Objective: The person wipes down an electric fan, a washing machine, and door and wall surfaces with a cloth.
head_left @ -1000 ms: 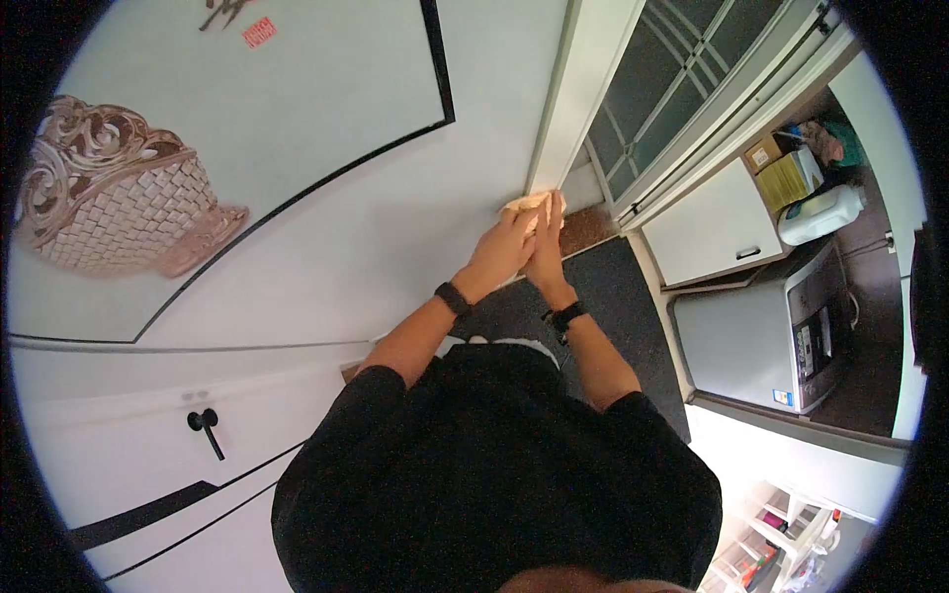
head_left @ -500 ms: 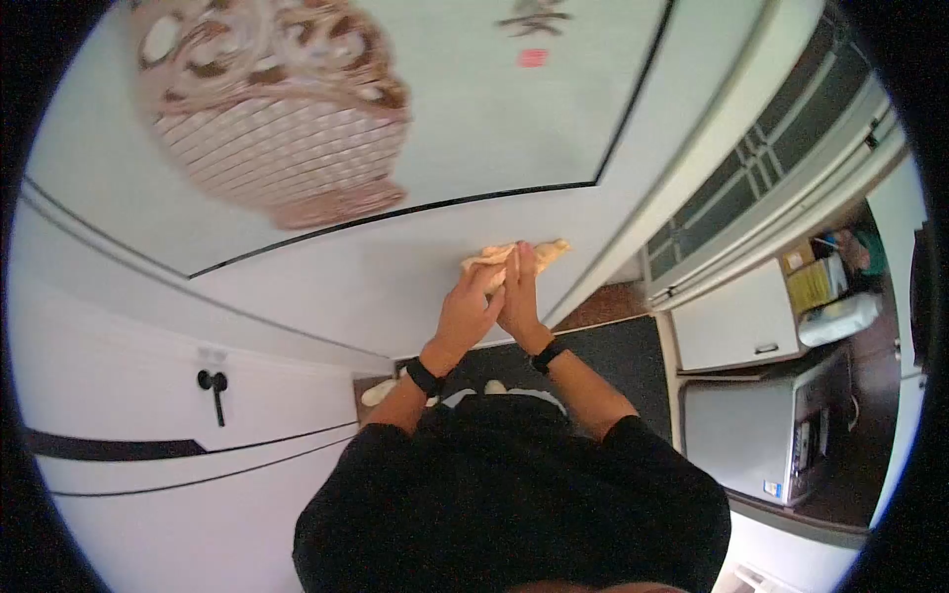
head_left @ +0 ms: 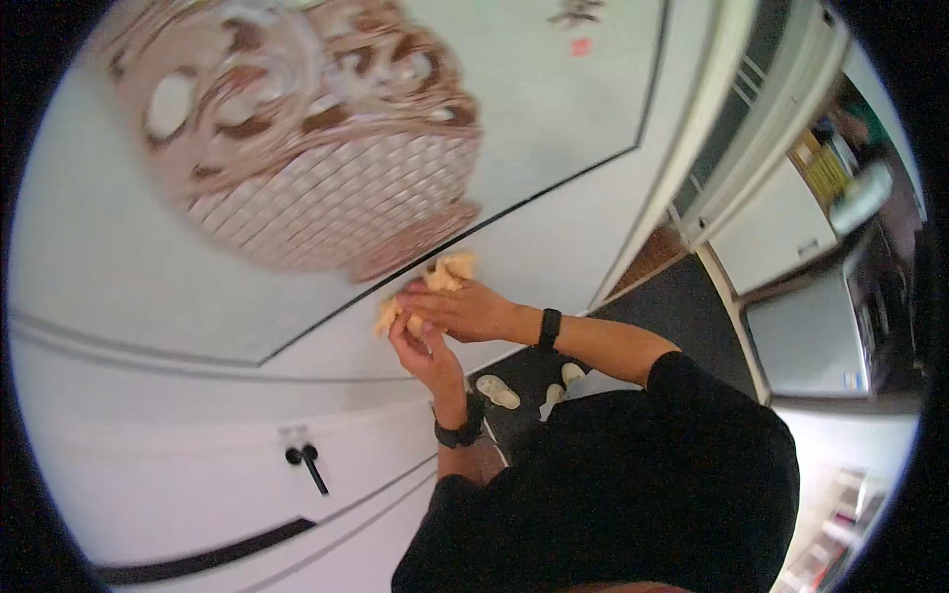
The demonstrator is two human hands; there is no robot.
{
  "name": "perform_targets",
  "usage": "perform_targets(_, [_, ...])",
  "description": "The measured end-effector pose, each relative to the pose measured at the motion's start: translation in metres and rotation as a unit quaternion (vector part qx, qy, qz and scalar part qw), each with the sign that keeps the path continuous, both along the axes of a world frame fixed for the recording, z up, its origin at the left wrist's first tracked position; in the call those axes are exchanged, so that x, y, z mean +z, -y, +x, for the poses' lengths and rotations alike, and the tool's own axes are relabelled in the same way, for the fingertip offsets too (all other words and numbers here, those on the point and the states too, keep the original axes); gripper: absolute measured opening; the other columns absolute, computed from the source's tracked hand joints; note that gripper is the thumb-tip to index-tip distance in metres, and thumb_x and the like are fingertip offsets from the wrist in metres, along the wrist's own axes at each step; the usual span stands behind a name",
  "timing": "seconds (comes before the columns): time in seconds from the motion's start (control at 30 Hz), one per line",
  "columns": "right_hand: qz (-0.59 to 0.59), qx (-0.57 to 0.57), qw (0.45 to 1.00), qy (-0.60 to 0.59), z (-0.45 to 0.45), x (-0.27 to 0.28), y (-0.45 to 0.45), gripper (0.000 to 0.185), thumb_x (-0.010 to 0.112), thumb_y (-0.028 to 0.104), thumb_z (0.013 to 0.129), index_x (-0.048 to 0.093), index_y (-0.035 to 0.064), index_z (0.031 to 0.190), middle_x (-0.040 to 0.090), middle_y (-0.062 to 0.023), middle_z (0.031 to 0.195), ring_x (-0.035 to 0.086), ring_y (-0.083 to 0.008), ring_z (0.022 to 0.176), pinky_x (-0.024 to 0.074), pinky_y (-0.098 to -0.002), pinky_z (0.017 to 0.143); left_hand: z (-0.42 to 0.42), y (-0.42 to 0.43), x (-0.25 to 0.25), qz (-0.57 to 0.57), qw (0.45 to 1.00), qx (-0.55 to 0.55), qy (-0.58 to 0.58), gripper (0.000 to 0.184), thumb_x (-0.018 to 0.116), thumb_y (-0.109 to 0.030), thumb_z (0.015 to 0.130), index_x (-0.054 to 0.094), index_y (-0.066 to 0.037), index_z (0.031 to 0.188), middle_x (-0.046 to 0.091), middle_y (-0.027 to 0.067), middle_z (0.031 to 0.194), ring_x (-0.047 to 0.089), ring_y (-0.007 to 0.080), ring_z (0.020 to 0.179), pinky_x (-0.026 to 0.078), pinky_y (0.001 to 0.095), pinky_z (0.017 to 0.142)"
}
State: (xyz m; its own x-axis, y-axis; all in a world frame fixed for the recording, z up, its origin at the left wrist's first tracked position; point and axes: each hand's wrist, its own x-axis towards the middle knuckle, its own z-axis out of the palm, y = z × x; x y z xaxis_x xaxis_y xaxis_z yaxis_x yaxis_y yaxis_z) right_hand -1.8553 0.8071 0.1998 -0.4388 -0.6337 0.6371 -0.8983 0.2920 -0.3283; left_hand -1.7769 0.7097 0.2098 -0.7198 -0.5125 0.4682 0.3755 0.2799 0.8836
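Observation:
A crumpled pale yellow cloth (head_left: 456, 268) is bunched against the white wall panel, just under the black border line of a framed picture (head_left: 554, 109). My right hand (head_left: 473, 310) lies across it, fingers pointing left and closed over the cloth. From below, my left hand (head_left: 427, 358) grips the cloth's lower left part, its fingertips meeting those of the right hand. Part of the cloth is hidden under both hands. Each wrist wears a black band.
At lower left is a white door (head_left: 227, 465) with a black handle (head_left: 309, 468). Light shoes (head_left: 497, 391) stand on a dark mat (head_left: 682, 311). To the right are a sliding door frame (head_left: 756, 128), a white cabinet (head_left: 776, 237) and a silver-topped appliance (head_left: 806, 341).
Both hands have slid left along the panel with the cloth, up to the picture's lower border. My right forearm now reaches more sideways. The view has turned, bringing the shoes into fuller sight.

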Motion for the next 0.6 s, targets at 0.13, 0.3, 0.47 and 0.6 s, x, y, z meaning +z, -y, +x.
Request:
perform_targets(0.13, [-0.008, -0.011, 0.999, -0.033, 0.000, -0.031, -0.026, 0.058, 0.061, 0.021, 0.089, 0.041, 0.0167, 0.143, 0.050, -0.0014, 0.142, 0.051, -0.0188, 0.126, 0.0412, -0.0417, 0.104, -0.009, -0.001, -0.048, -0.013, 0.999, -0.025, 0.033, 0.041, 0.055, -0.026, 0.097, 0.047, 0.004, 0.124, 0.056, 0.0176, 0.122, 0.053, 0.0251, 0.112, 0.044, 0.0355, 0.095])
perform_targets(0.3, [0.134, -0.087, 0.983, -0.093, 0.014, -0.068, 0.000, 0.058, 0.057, 0.018, 0.091, 0.038, 0.0148, 0.145, 0.029, -0.0006, 0.155, 0.034, -0.0220, 0.139, 0.0348, -0.0418, 0.112, -0.003, 0.047, -0.076, -0.009, 0.987, -0.132, 0.093, 0.031, 0.056, -0.014, 0.095, 0.048, 0.007, 0.118, 0.054, 0.0198, 0.122, 0.055, 0.0268, 0.112, 0.045, 0.0366, 0.095])
perform_targets(0.47, [0.110, -0.123, 0.986, -0.034, 0.014, -0.085, -0.007, 0.057, 0.056, 0.011, 0.090, 0.038, 0.0108, 0.144, 0.029, -0.0048, 0.155, 0.030, -0.0283, 0.141, 0.0297, -0.0494, 0.114, -0.029, 0.063, -0.116, 0.014, 0.956, -0.274, 0.103, 0.036, 0.054, -0.009, 0.094, 0.047, 0.006, 0.126, 0.056, 0.0171, 0.122, 0.057, 0.0233, 0.110, 0.047, 0.0337, 0.093])
perform_targets(0.6, [0.080, -0.181, 0.978, 0.066, 0.027, -0.069, -0.027, 0.076, 0.063, 0.003, 0.084, 0.027, 0.0123, 0.150, 0.029, -0.0136, 0.153, 0.033, -0.0331, 0.139, 0.0323, -0.0452, 0.113, -0.058, 0.073, -0.104, 0.005, 0.874, -0.429, 0.229, 0.041, 0.057, -0.008, 0.093, 0.049, 0.001, 0.132, 0.059, 0.0130, 0.119, 0.059, 0.0183, 0.107, 0.048, 0.0304, 0.090])
